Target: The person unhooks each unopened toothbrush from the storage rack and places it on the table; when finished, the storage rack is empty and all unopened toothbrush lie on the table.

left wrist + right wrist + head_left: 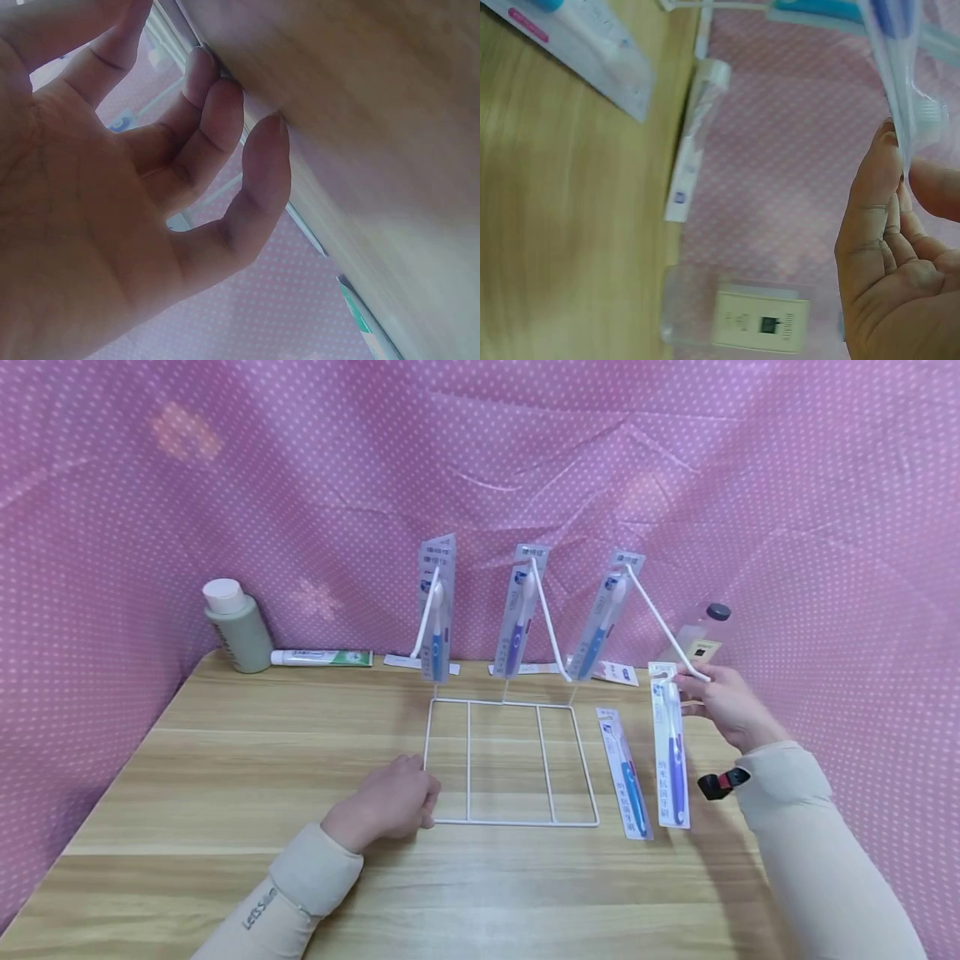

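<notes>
My right hand (731, 706) pinches the top of a packaged purple toothbrush (677, 768) between thumb and fingers; the pack hangs upright. The tip of the right prong (671, 635) of a white wire rack (517, 823) overlaps that hand in the head view. My left hand (390, 797) grips the rack's base at its front left corner, fingers curled with tips at the tabletop. Packaged toothbrushes hang on the rack: blue (437, 643) on the left prong, purple (516, 639) in the middle, blue (596, 639) on the right. Another packaged blue toothbrush (632, 793) lies beside the base.
Along the table's back edge stand a green bottle with a white cap (243, 631) and a clear bottle with a black cap (701, 631). A toothpaste tube (322, 658) lies beside the green bottle, with more flat packs behind the rack. A pink dotted cloth (337, 485) hangs behind.
</notes>
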`<action>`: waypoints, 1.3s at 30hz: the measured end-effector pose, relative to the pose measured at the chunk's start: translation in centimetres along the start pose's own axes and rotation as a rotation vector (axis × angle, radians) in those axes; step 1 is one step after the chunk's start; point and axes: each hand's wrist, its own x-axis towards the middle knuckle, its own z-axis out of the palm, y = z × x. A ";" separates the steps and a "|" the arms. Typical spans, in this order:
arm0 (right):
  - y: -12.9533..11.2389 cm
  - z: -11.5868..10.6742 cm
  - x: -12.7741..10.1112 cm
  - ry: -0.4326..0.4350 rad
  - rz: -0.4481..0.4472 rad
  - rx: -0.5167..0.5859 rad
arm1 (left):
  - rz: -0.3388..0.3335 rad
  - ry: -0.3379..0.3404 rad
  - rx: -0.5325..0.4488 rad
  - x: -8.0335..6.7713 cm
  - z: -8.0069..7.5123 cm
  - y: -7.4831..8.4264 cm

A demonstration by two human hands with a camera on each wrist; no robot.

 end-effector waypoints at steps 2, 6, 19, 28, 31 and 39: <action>0.4 0.3 0.8 -0.004 0.013 -0.003 | -0.001 0.002 0.001 0.0 -0.1 0.0; 1.6 0.7 2.5 -0.025 0.041 0.005 | 0.003 0.004 -0.001 0.0 0.0 0.0; 5.3 2.0 5.8 -0.169 0.221 -0.078 | 0.016 0.018 -0.003 0.1 0.1 -0.3; 6.8 2.2 6.0 -0.170 0.341 -0.058 | 0.017 0.012 0.004 0.3 0.2 -0.3; 6.8 2.4 6.1 -0.158 0.334 -0.077 | 0.014 0.011 0.005 0.3 0.2 -0.3; 6.8 3.1 6.2 -0.107 0.349 -0.139 | -0.003 -0.008 0.001 0.3 0.3 -0.2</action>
